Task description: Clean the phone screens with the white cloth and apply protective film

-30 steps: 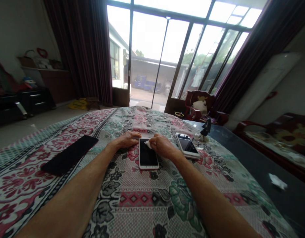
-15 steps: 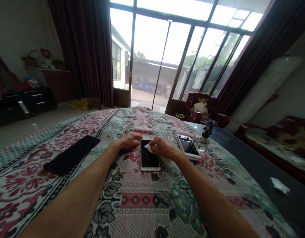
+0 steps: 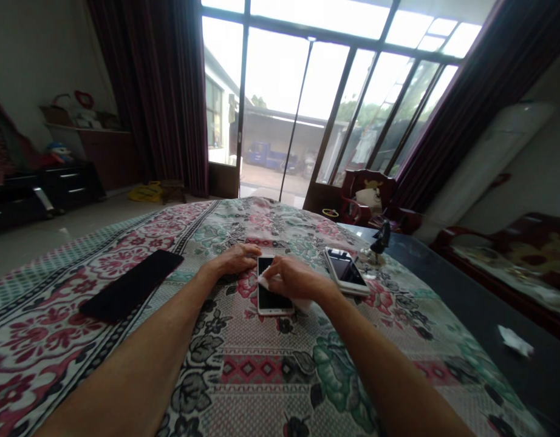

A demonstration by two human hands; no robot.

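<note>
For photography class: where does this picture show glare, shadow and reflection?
Head view: daylight whites out the dark-framed upper glass panes; head view: long purple fabric curtains fall in shadow; head view: pale reflection on the white rectangular phone right of the bare right hand.

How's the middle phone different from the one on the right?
The right hand holds a white tissue on the middle phone; no hand touches the right phone. The middle phone lies nearly straight, but the right phone lies slanted. The middle phone is partly covered; the right phone's screen shows fully. Both have pale edges and dark screens.
</note>
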